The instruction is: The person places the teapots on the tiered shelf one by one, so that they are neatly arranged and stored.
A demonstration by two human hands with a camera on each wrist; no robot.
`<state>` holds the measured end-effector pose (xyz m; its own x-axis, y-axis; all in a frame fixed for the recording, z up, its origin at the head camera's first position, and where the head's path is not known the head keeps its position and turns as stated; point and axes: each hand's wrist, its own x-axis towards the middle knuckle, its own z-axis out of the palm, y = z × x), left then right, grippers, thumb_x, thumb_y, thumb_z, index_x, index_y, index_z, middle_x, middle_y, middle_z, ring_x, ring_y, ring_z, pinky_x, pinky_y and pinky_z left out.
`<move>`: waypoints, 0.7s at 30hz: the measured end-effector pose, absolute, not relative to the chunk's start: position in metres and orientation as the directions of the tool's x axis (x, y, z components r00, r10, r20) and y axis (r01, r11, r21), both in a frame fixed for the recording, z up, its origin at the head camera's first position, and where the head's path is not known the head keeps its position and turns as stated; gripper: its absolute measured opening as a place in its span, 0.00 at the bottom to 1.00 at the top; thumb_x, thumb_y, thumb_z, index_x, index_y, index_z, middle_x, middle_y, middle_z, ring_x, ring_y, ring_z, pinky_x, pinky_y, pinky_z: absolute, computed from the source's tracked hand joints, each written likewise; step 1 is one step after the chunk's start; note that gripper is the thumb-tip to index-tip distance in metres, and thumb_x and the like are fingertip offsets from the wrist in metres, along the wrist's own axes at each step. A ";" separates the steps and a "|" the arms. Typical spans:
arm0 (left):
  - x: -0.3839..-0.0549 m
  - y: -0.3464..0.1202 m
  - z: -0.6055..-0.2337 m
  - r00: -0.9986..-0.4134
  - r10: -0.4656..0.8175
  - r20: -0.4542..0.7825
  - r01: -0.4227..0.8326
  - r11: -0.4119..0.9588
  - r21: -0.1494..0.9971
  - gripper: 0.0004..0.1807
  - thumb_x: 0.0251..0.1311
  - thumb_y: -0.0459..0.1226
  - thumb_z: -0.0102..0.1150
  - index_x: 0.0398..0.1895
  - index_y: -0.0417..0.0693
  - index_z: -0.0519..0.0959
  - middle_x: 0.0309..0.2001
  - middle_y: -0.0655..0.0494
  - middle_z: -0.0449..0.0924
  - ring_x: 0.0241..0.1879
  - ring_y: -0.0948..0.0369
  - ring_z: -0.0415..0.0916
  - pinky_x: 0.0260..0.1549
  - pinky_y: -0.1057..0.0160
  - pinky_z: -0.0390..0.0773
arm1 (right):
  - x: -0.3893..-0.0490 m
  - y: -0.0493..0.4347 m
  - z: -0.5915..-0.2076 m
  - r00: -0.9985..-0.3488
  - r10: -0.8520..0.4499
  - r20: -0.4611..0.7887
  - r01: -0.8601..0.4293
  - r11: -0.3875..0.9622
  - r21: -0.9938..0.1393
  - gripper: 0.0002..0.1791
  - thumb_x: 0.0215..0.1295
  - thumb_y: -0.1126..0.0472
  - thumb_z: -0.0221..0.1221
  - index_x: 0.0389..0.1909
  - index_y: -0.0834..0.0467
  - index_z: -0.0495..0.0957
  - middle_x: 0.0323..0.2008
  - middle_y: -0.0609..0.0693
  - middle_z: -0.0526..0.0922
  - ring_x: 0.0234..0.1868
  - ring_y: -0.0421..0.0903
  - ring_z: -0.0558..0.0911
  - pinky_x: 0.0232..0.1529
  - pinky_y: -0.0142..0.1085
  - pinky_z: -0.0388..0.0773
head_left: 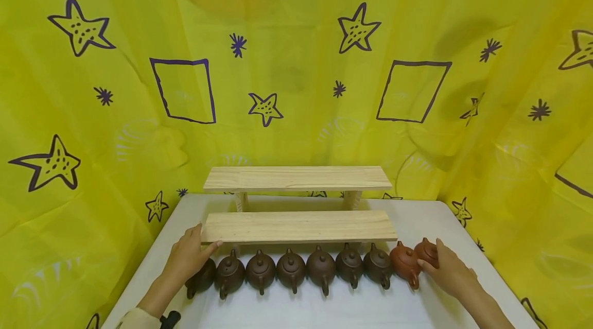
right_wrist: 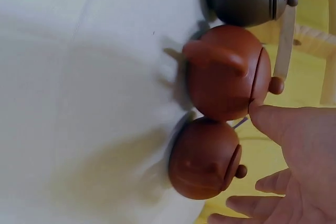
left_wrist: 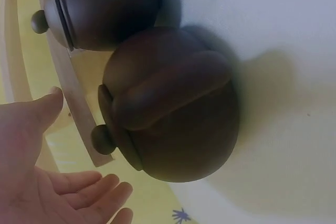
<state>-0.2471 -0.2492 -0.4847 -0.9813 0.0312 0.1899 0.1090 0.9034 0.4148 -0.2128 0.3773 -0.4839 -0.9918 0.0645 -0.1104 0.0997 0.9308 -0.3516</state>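
Side by side in front of a wooden stand stretches a row of several dark brown teapots [head_left: 290, 267], ending at the right in two reddish ones. My left hand [head_left: 187, 257] is over the leftmost dark teapot [left_wrist: 173, 124], its fingers by the left end of the stand's lower board [head_left: 298, 226]. In the left wrist view thumb and fingers are spread, gripping nothing. My right hand [head_left: 451, 270] hovers at the outermost reddish teapot [right_wrist: 202, 158], partly covering it in the head view. Its thumb reaches the lid edge of the neighbouring reddish teapot [right_wrist: 226, 72]; whether it touches is unclear.
The stand's upper board [head_left: 296, 178] rises behind the lower one on wooden supports [head_left: 352, 200]. Everything stands on a white-covered table [head_left: 287, 311]. A yellow patterned curtain [head_left: 296, 149] encloses the back and sides.
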 end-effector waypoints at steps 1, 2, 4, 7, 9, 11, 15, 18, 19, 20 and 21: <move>-0.248 -0.249 -0.485 -0.980 0.033 0.195 0.112 0.905 0.411 0.45 0.71 0.51 0.66 0.69 0.17 0.65 0.62 0.17 0.71 0.59 0.25 0.74 0.57 0.28 0.74 | -0.213 0.379 -0.485 -0.991 0.066 -0.117 0.103 0.930 -0.352 0.58 0.76 0.35 0.56 0.75 0.83 0.46 0.71 0.84 0.57 0.69 0.84 0.62 0.55 0.85 0.60; -0.249 -0.250 -0.485 -0.979 0.035 0.200 0.116 0.906 0.408 0.44 0.71 0.51 0.66 0.68 0.18 0.66 0.61 0.18 0.72 0.59 0.26 0.75 0.57 0.28 0.75 | -0.213 0.380 -0.486 -0.990 0.068 -0.124 0.108 0.930 -0.351 0.58 0.76 0.35 0.57 0.75 0.83 0.46 0.70 0.85 0.58 0.68 0.84 0.63 0.54 0.84 0.62; -0.250 -0.250 -0.487 -0.979 0.038 0.202 0.120 0.905 0.409 0.42 0.71 0.51 0.66 0.67 0.19 0.68 0.61 0.19 0.73 0.59 0.26 0.75 0.57 0.28 0.75 | -0.212 0.383 -0.488 -0.988 0.077 -0.134 0.119 0.931 -0.344 0.57 0.76 0.37 0.58 0.74 0.84 0.47 0.68 0.87 0.60 0.66 0.85 0.65 0.54 0.81 0.66; -0.250 -0.250 -0.486 -0.979 0.037 0.200 0.119 0.902 0.416 0.41 0.71 0.50 0.66 0.66 0.19 0.68 0.60 0.20 0.74 0.58 0.27 0.75 0.56 0.28 0.74 | -0.211 0.386 -0.492 -0.985 0.102 -0.141 0.143 0.933 -0.330 0.55 0.75 0.40 0.61 0.70 0.86 0.50 0.63 0.89 0.63 0.63 0.85 0.69 0.52 0.77 0.72; -0.251 -0.250 -0.487 -0.980 0.034 0.196 0.115 0.900 0.421 0.42 0.71 0.50 0.66 0.66 0.19 0.68 0.59 0.20 0.74 0.58 0.27 0.76 0.56 0.29 0.75 | -0.209 0.389 -0.496 -0.983 0.122 -0.136 0.161 0.930 -0.330 0.51 0.74 0.42 0.63 0.65 0.86 0.55 0.57 0.88 0.69 0.58 0.84 0.73 0.47 0.72 0.77; -0.251 -0.251 -0.487 -0.981 0.030 0.193 0.110 0.901 0.420 0.42 0.70 0.51 0.66 0.66 0.19 0.68 0.58 0.21 0.75 0.57 0.28 0.76 0.56 0.29 0.75 | -0.207 0.393 -0.499 -0.981 0.142 -0.135 0.180 0.925 -0.335 0.46 0.74 0.43 0.63 0.57 0.85 0.60 0.49 0.85 0.73 0.51 0.80 0.79 0.42 0.68 0.79; -0.253 -0.252 -0.487 -0.983 0.025 0.184 0.102 0.902 0.419 0.43 0.70 0.53 0.66 0.66 0.19 0.70 0.58 0.21 0.76 0.57 0.28 0.76 0.56 0.29 0.75 | -0.205 0.397 -0.504 -0.978 0.141 -0.156 0.188 0.916 -0.354 0.34 0.75 0.46 0.61 0.43 0.79 0.67 0.37 0.72 0.80 0.40 0.69 0.84 0.34 0.58 0.79; -0.254 -0.252 -0.487 -0.984 0.017 0.176 0.092 0.898 0.430 0.43 0.70 0.53 0.66 0.65 0.19 0.70 0.58 0.22 0.76 0.59 0.28 0.76 0.57 0.29 0.74 | -0.205 0.398 -0.508 -0.982 0.110 -0.155 0.160 0.918 -0.362 0.30 0.76 0.48 0.60 0.42 0.78 0.73 0.38 0.75 0.82 0.42 0.73 0.84 0.37 0.60 0.81; -0.254 -0.253 -0.487 -0.985 0.015 0.171 0.089 0.897 0.434 0.43 0.70 0.54 0.66 0.66 0.19 0.70 0.59 0.22 0.76 0.59 0.28 0.76 0.57 0.29 0.74 | -0.205 0.398 -0.509 -0.985 0.098 -0.145 0.146 0.920 -0.365 0.29 0.77 0.49 0.60 0.43 0.78 0.74 0.40 0.77 0.82 0.44 0.74 0.84 0.38 0.62 0.81; -0.254 -0.253 -0.487 -0.986 0.013 0.168 0.086 0.895 0.438 0.44 0.70 0.54 0.66 0.66 0.19 0.69 0.59 0.21 0.76 0.60 0.28 0.75 0.58 0.29 0.74 | -0.206 0.398 -0.511 -0.988 0.090 -0.128 0.132 0.920 -0.370 0.28 0.77 0.50 0.60 0.43 0.77 0.75 0.41 0.77 0.82 0.45 0.76 0.84 0.39 0.63 0.81; -0.254 -0.253 -0.487 -0.986 0.012 0.166 0.085 0.894 0.440 0.44 0.69 0.54 0.66 0.66 0.19 0.69 0.60 0.21 0.75 0.60 0.28 0.75 0.58 0.28 0.73 | -0.206 0.398 -0.512 -0.990 0.083 -0.113 0.120 0.920 -0.373 0.27 0.77 0.50 0.60 0.43 0.77 0.75 0.41 0.78 0.82 0.45 0.77 0.83 0.40 0.64 0.81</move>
